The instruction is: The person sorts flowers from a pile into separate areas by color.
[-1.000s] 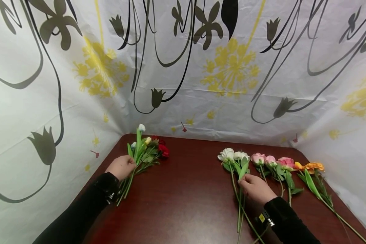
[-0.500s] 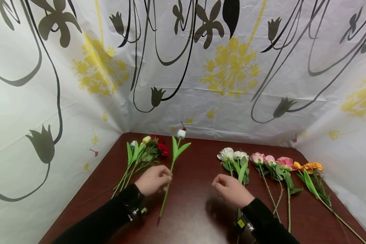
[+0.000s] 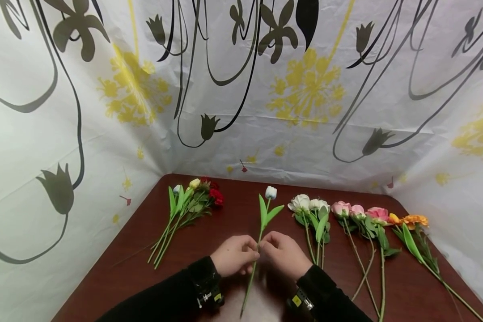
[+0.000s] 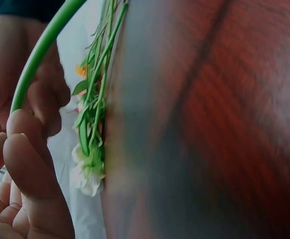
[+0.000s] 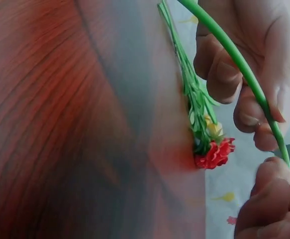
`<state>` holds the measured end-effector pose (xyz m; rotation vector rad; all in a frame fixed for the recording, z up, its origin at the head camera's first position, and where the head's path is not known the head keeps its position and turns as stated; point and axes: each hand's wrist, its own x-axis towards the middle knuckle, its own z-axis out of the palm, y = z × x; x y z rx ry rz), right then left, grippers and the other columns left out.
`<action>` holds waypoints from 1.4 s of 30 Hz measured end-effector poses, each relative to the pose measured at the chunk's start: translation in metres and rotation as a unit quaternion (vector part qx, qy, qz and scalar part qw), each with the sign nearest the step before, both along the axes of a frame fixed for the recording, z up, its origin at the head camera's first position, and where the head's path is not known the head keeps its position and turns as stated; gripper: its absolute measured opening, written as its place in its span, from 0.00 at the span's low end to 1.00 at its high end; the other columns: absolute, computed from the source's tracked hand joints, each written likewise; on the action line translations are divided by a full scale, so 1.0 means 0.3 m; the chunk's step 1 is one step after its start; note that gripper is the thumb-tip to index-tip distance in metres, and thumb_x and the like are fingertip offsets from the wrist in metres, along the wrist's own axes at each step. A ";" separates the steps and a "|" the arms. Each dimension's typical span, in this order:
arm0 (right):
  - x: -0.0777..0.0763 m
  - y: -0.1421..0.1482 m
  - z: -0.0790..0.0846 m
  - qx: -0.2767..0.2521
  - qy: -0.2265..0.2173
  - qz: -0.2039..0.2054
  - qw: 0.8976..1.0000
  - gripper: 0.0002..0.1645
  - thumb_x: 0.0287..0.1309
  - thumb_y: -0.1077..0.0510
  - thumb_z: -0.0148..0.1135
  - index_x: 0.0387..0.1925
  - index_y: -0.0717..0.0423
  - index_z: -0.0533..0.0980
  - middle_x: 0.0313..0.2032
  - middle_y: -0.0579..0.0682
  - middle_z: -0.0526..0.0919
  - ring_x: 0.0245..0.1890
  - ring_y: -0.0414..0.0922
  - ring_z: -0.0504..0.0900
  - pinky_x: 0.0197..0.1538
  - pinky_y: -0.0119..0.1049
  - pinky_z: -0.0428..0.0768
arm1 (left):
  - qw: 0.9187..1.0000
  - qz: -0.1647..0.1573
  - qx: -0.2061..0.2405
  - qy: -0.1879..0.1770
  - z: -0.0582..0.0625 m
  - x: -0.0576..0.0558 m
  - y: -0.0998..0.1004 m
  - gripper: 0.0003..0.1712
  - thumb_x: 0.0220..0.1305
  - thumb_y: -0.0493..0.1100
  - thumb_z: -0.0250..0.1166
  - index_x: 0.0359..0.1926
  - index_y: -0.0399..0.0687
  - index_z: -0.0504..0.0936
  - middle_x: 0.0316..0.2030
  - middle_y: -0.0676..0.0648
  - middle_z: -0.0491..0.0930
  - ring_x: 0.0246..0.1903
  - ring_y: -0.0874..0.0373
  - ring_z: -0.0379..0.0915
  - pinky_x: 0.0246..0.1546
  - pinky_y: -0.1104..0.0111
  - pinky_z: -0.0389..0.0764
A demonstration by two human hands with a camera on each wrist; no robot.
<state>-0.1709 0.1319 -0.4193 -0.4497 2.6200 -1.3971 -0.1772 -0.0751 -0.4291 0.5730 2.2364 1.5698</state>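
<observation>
Above the middle of the table, a white-and-blue tulip (image 3: 271,193) with two green leaves stands nearly upright, its stem slanting down to the left. My left hand (image 3: 235,255) pinches the stem between thumb and fingers. From the other side my right hand (image 3: 285,255) meets the stem just above, thumb and fingertips closed at it. In the left wrist view the green stem (image 4: 45,40) runs down into the left fingertips. The right wrist view has the bent stem (image 5: 234,55) passing the left fingers and reaching the right fingertips.
A bunch of red and yellow flowers with another bluish tulip (image 3: 181,205) lies left on the brown table (image 3: 153,290). To the right lie white flowers (image 3: 299,203), pink flowers (image 3: 376,214) and orange flowers (image 3: 414,220). A patterned white sheet (image 3: 233,103) surrounds the table.
The left hand has lifted the tulip from the left bunch and carried it right to the middle. The right hand has left the white flowers and moved left to the tulip's stem.
</observation>
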 end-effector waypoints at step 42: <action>-0.066 0.126 -0.104 0.087 -0.057 -0.085 0.991 0.10 0.68 0.55 0.62 0.35 0.56 0.72 0.21 0.52 0.77 0.17 0.47 0.75 0.19 0.40 0.71 | 0.995 0.054 -0.081 0.023 -0.028 -0.039 -0.282 0.12 0.73 0.46 0.62 0.49 0.42 0.80 0.27 0.48 0.81 0.26 0.50 0.81 0.23 0.62 0.79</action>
